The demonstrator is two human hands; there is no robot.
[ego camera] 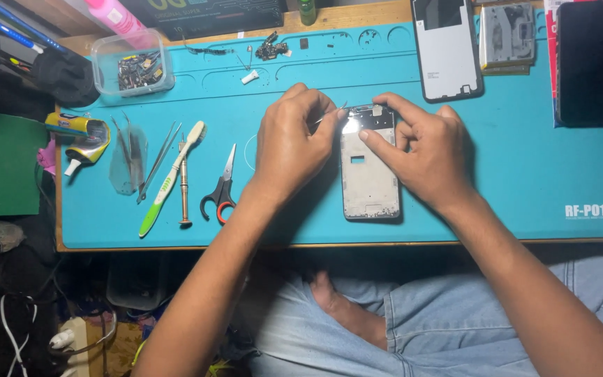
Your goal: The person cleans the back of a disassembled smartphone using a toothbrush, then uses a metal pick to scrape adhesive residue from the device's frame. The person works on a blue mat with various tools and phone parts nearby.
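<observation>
An opened phone frame (369, 174) lies face up on the blue work mat (525, 174), its grey inner plate showing. My left hand (291, 143) is closed on thin metal tweezers (329, 116) whose tip reaches the frame's top left corner. On the frame's right side rests my right hand (430, 150), with the index finger pressed on the top edge and the thumb on the plate, holding it still.
Left on the mat lie scissors (221, 190), a small screwdriver (184, 181), a green-white toothbrush (170, 178), spare tweezers (155, 162) and a glue tube (82, 136). A clear box of parts (134, 66) stands at back left. A phone back cover (447, 45) and a dark phone (591, 61) sit at back right.
</observation>
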